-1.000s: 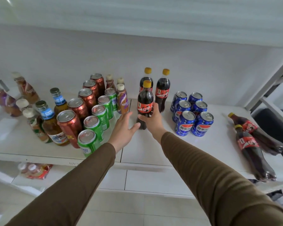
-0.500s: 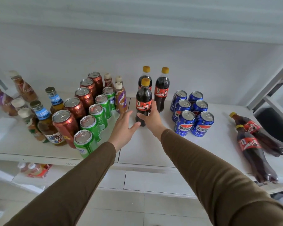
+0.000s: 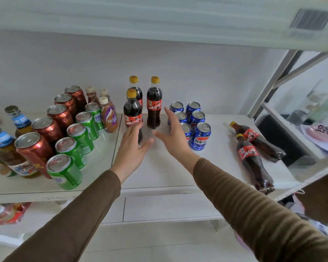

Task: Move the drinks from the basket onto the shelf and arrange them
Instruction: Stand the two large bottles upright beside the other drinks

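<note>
Released now: the right hand [image 3: 175,133] has let go of the front cola bottle [image 3: 133,114] and spreads flat, holding nothing. Left to right on the smooth white shelf [image 3: 159,167]: five ribbed red cans [image 3: 34,148], five glossy green cans [image 3: 64,171], the left hand [image 3: 133,146] open beside that bottle, three upright colas, six blue cans [image 3: 202,136], then two colas lying flat [image 3: 254,161] near the right edge.

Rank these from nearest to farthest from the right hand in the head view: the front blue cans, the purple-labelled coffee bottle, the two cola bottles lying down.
1. Front blue cans, touching the right hand's far side.
2. Purple-labelled coffee bottle, left, beyond the standing colas.
3. Two lying cola bottles, far right.
</note>
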### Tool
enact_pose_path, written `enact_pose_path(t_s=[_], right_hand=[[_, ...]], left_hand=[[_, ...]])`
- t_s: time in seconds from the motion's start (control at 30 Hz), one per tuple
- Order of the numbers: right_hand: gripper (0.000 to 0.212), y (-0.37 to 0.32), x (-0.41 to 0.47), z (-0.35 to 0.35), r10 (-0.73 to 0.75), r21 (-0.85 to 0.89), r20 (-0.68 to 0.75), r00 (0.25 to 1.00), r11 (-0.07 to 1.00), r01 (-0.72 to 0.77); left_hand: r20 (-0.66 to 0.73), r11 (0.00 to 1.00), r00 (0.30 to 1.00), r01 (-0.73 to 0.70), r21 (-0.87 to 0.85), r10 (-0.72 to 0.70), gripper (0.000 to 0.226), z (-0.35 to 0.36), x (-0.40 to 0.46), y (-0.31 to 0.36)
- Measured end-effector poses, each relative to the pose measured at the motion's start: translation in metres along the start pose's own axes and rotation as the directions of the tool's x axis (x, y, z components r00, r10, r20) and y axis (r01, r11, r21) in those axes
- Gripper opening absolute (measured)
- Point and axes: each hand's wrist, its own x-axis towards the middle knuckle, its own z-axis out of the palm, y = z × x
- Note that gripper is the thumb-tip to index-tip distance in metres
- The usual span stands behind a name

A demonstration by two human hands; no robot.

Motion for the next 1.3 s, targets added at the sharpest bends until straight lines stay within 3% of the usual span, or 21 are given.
enact_pose_path(t_s=[0.33, 0.5, 0.67, 0.9, 1.1, 1.2, 1.3], right_hand=[[0.064, 0.054, -0.029, -0.179, -0.036, -0.172, -0.210, 0.977, 0.985, 0.000], [0.063, 0.105, -0.032, -0.275, 0.117, -0.117, -0.199, 0.973, 0.983, -0.142], [0.066, 0.160, -0.019, -0.342, 0.223, -0.336, -0.179, 0.958, 0.901, -0.273], [0.077, 0.214, 0.002, -0.363, 0.406, -0.527, -0.035, 0.913, 0.769, -0.362], [0.061, 0.238, 0.009, -0.363, 0.485, -0.513, -0.009, 0.874, 0.748, -0.421], [0.057, 0.241, 0.009, -0.361, 0.487, -0.485, -0.036, 0.873, 0.755, -0.441], [0.058, 0.236, 0.005, -0.357, 0.500, -0.386, -0.050, 0.865, 0.789, -0.478]], left_hand=[[0.064, 0.981, 0.988, -0.133, -0.140, 0.143, 0.057, 0.134, 0.000, 0.129], [0.201, 0.993, 0.980, 0.010, -0.116, 0.014, 0.067, 0.224, -0.001, 0.170], [0.275, 0.986, 0.947, 0.164, 0.026, -0.165, 0.077, 0.291, 0.003, 0.180], [0.343, 0.908, 0.841, 0.376, 0.184, -0.418, 0.081, 0.344, 0.010, 0.181], [0.454, 0.807, 0.737, 0.587, -0.065, -0.500, 0.061, 0.363, 0.017, 0.184], [0.443, 0.764, 0.730, 0.629, -0.141, -0.520, 0.038, 0.365, 0.018, 0.184], [0.431, 0.719, 0.720, 0.664, -0.203, -0.543, 0.038, 0.360, 0.014, 0.182]])
